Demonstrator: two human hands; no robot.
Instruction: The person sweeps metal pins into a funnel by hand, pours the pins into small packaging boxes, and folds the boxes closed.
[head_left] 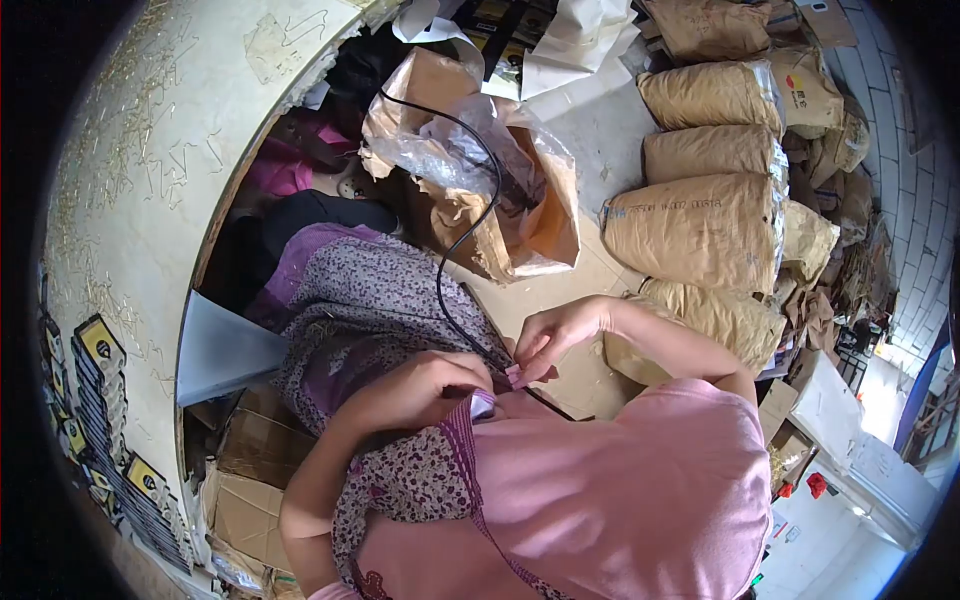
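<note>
My right hand (560, 335) is closed in a pinch on a small pink piece (515, 376), just above the waist of the pink shirt (620, 470). Beside it on the left, my left hand (445, 378) is curled at the purple-edged top of the floral apron (415, 475); its fingertips are hidden, and what they hold cannot be made out. A black cable (497, 185) curves down over the lap and ends near both hands. The lower part of the apron lies across the legs.
A table (150, 200) with scattered gold wire pieces and black-and-yellow cards (100, 345) curves along the left. An open paper sack (545, 225) with plastic lining stands ahead. Full brown sacks (700, 230) are stacked at the right. Cardboard (250, 510) lies at lower left.
</note>
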